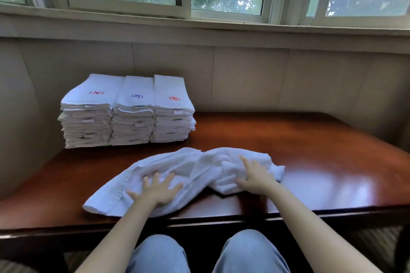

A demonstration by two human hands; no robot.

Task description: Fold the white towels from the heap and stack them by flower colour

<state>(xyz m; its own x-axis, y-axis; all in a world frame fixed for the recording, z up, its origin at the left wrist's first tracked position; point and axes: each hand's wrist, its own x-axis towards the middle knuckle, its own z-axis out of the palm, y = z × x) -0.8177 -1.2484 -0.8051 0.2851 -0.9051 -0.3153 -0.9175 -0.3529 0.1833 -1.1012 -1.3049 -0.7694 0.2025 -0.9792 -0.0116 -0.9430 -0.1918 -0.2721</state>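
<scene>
Left hand point(155, 190) fingers spread flat, right hand point(255, 176) fingers loosely spread over the bunched towel point(193, 168) beneath: smoothing step, first fold next, probably.

Hidden and unclear parts at the towel table

The left hand point(156, 191) and right hand point(255, 176) cover part of the rumpled towel point(190, 168), whose flower cannot be seen. The table point(310, 150) runs out of view at the right, its near-left surface blurred. The lower towels in the three stacks point(131, 117) show only edges, their flowers hidden.
</scene>
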